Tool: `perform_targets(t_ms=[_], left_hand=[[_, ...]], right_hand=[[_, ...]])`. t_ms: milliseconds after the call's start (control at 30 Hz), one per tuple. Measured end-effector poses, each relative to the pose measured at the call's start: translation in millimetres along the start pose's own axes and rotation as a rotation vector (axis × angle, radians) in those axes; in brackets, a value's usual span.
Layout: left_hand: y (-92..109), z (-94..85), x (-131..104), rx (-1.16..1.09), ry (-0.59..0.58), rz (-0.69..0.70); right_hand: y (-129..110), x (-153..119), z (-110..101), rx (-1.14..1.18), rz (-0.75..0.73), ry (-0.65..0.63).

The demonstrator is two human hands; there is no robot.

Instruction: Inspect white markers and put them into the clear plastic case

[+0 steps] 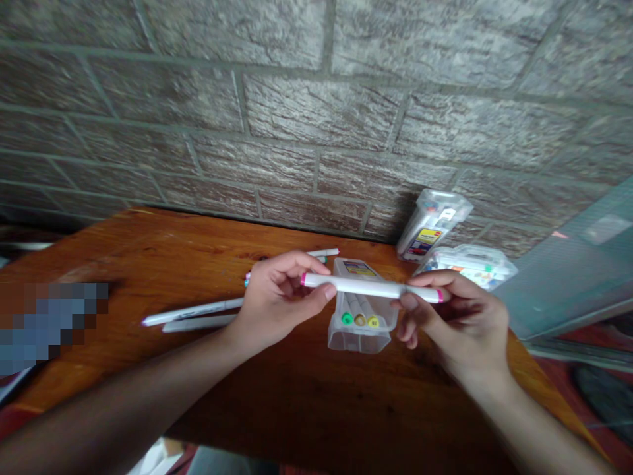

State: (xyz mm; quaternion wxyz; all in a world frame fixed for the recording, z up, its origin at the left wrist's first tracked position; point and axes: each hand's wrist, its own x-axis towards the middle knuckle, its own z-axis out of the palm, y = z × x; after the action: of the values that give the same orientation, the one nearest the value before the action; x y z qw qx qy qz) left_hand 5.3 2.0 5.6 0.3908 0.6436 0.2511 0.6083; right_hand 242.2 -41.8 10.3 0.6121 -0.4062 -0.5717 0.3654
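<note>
A rough brick wall [316, 99] fills the top of the frame above a wooden table [128, 247]. At centre, from where I stand, the left hand [284, 297] and right hand [457, 323] each pinch one end of a white marker with pink ends [368, 287], holding it nearly level above a clear plastic marker case [362, 342]. Three markers with green, brown and yellow ends [360, 320] lie in that case. I judge this step to be a two-handed hold; shifting the marker calls for both grips travelling together, or one easing off. Loose markers [198, 310] crowd left of centre, partly behind the left hand. Right of centre, an upright marker case [429, 227] and another clear case [477, 260] limit reach towards the wall; the table's right edge slants down near the right forearm. Moving room seems greatest at lower centre.
</note>
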Motion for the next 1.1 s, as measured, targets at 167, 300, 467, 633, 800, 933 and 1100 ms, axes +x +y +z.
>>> perform_targets(t_ms=[167,300,467,633,800,933,1100], left_hand=[[-1.2,-0.1,0.2,0.010,-0.009,-0.017],[-0.5,-0.2,-0.3,-0.004,-0.008,-0.060],[1.0,0.2,0.2,0.015,-0.007,-0.066],[1.5,0.9,0.3,0.044,-0.010,-0.039],[1.4,0.5,-0.4,0.066,-0.003,-0.032],[0.9,0.6,-0.3,0.048,-0.002,-0.060],[-0.2,1.5,-0.2,-0.019,0.005,-0.091]], right_hand=[[-0.7,-0.7,1.5,-0.007,-0.013,0.000],[3.9,2.5,-2.6,0.031,-0.082,-0.057],[2.1,2.1,-2.4,0.015,-0.084,-0.066],[-3.1,-0.6,0.4,-0.035,0.015,-0.012],[-0.2,1.0,-0.7,-0.028,-0.048,-0.035],[-0.5,1.4,0.0,-0.035,-0.024,-0.004],[0.2,2.6,-1.7,-0.012,-0.051,-0.034]])
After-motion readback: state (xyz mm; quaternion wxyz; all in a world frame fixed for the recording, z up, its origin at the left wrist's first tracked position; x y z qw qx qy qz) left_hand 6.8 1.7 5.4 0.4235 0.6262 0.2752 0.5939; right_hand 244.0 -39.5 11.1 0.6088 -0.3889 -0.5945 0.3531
